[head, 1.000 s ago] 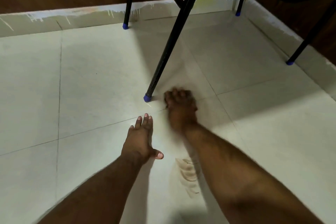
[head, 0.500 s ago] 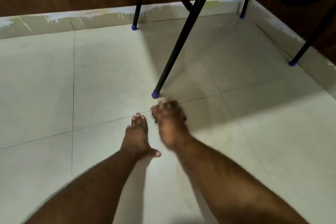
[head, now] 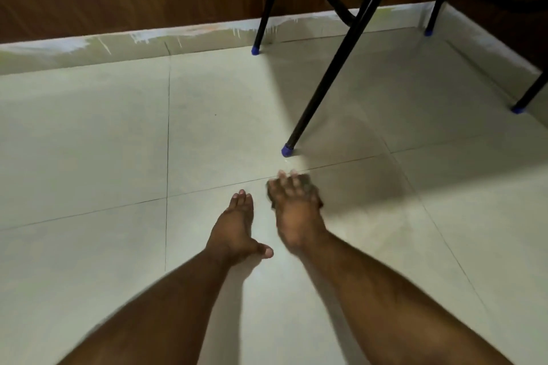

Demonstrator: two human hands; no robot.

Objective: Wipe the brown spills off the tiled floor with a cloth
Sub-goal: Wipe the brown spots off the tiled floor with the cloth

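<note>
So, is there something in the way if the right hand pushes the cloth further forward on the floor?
Yes. The right hand presses the dark cloth on the tiled floor, and just ahead stands a black chair leg with a blue cap. To either side of it, nothing visible blocks the way.

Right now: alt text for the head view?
A person's right hand presses a dark cloth on the pale tiled floor near a blue-capped black chair leg. The left hand rests flat beside it.

Hands before chair leg
</note>
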